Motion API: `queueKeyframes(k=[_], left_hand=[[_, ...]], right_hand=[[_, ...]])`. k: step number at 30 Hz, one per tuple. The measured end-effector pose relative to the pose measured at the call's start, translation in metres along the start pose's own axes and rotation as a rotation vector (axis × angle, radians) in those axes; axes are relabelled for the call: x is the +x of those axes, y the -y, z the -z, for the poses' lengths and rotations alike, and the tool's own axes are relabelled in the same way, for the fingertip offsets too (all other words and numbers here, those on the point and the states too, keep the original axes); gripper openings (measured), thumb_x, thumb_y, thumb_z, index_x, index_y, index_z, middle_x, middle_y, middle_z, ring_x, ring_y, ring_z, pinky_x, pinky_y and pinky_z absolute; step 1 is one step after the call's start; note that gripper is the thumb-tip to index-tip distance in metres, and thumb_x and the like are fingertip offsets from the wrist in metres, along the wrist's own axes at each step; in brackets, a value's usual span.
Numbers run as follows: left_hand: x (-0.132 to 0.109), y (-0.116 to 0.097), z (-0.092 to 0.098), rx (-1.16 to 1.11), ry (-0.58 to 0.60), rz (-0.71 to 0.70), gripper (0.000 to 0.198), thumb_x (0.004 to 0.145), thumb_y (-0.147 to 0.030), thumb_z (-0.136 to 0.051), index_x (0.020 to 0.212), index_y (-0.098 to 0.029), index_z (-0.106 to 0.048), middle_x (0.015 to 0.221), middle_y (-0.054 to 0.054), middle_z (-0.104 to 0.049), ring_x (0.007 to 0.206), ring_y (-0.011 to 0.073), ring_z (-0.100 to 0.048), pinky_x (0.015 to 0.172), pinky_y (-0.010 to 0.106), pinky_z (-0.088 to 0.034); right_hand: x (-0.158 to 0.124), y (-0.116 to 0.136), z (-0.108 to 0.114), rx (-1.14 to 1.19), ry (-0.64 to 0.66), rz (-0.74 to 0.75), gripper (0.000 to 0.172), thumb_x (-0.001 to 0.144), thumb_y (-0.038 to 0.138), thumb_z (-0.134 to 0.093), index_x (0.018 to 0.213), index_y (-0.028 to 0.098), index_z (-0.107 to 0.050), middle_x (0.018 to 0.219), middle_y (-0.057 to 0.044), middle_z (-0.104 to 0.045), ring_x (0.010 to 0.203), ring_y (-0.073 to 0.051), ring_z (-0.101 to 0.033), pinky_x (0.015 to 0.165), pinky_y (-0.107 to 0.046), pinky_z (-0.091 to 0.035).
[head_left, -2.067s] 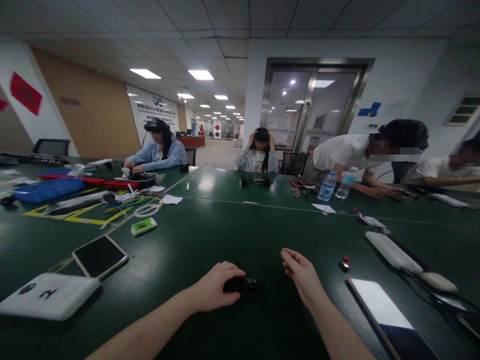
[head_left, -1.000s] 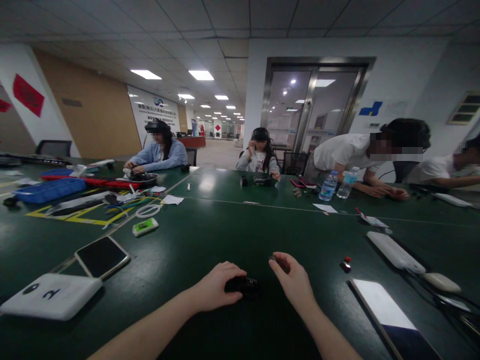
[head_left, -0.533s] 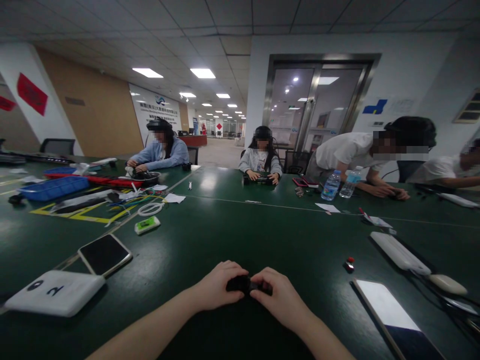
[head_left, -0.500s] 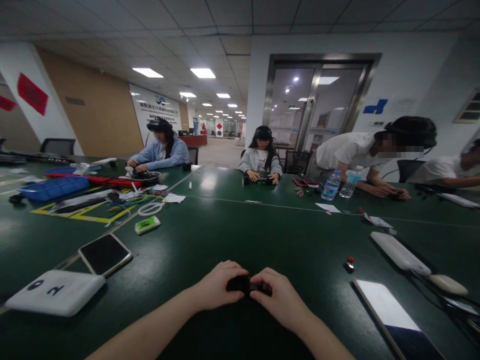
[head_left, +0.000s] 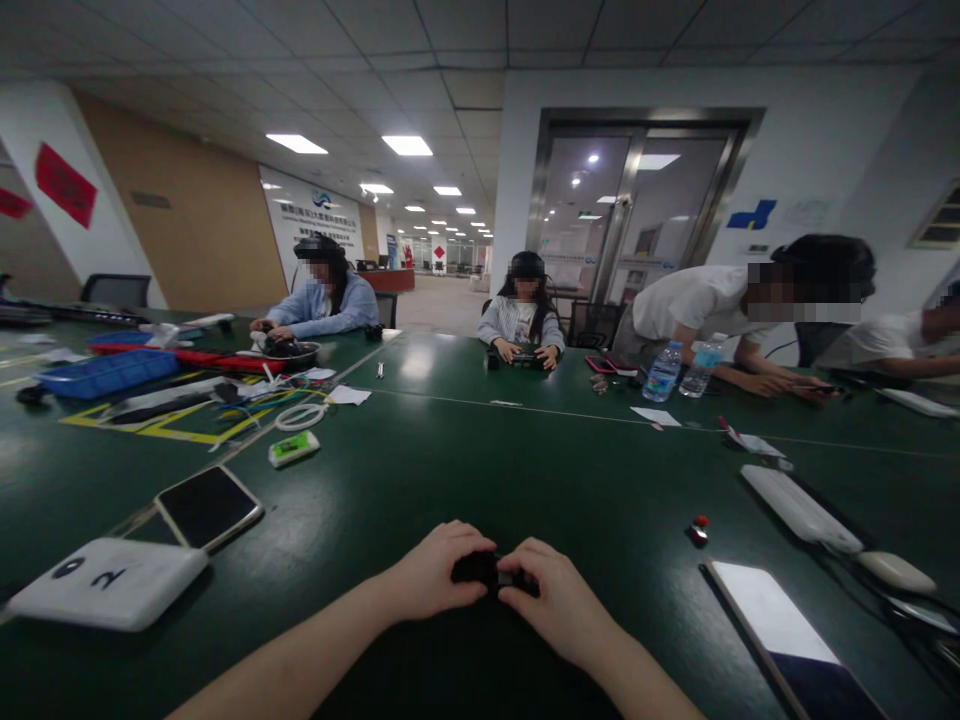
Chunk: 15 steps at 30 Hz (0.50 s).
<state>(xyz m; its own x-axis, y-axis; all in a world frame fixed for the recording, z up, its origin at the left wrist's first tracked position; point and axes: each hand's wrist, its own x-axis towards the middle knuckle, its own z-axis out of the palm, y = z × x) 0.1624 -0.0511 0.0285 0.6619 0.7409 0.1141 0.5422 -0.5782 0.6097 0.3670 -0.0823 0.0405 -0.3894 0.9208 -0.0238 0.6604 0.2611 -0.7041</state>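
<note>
Just above the green table, near its front edge, both my hands meet at a small black object (head_left: 474,569). My left hand (head_left: 429,578) is closed round its left part, thumb below and fingers over the top. From the other side, my right hand (head_left: 564,603) pinches its right part between thumb and fingertips. The fingers cover much of the object and it is dark, so its exact kind does not show.
On the left lie a white box marked 2 (head_left: 112,590), a phone (head_left: 210,508) and a green-and-white pack (head_left: 294,449). On the right are another phone (head_left: 780,620), a small red-topped item (head_left: 699,530) and a long white case (head_left: 799,508). Several people sit or lean opposite.
My hands keep nearly the same place and grip on the black object. At the right, the leaning person's hands have shifted slightly right, with a thin flat item showing in them.
</note>
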Motion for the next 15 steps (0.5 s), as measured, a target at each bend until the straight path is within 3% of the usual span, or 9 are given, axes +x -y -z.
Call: queueKeyframes(k=[7, 15], left_hand=[[0.0001, -0.0022, 0.0009, 0.001, 0.003, 0.009, 0.043, 0.074, -0.03, -0.061, 0.116, -0.024, -0.056, 0.11, 0.005, -0.058, 0.103, 0.0194, -0.051, 0.093, 0.035, -0.038], [0.0005, 0.0035, 0.0011, 0.01, -0.033, 0.03, 0.04, 0.071, -0.028, -0.062, 0.111, -0.025, -0.058, 0.107, 0.004, -0.059, 0.101, 0.0196, -0.051, 0.091, 0.034, -0.038]], right_hand=[[0.0014, 0.0032, 0.001, -0.017, -0.015, -0.02, 0.019, 0.074, 0.024, -0.063, 0.092, 0.025, -0.067, 0.095, 0.0, -0.059, 0.093, -0.018, -0.053, 0.082, -0.029, -0.041], [0.0012, -0.0037, 0.0038, 0.041, -0.016, -0.078, 0.028, 0.072, 0.028, -0.065, 0.099, 0.028, -0.064, 0.093, 0.0, -0.055, 0.085, -0.017, -0.054, 0.074, -0.028, -0.043]])
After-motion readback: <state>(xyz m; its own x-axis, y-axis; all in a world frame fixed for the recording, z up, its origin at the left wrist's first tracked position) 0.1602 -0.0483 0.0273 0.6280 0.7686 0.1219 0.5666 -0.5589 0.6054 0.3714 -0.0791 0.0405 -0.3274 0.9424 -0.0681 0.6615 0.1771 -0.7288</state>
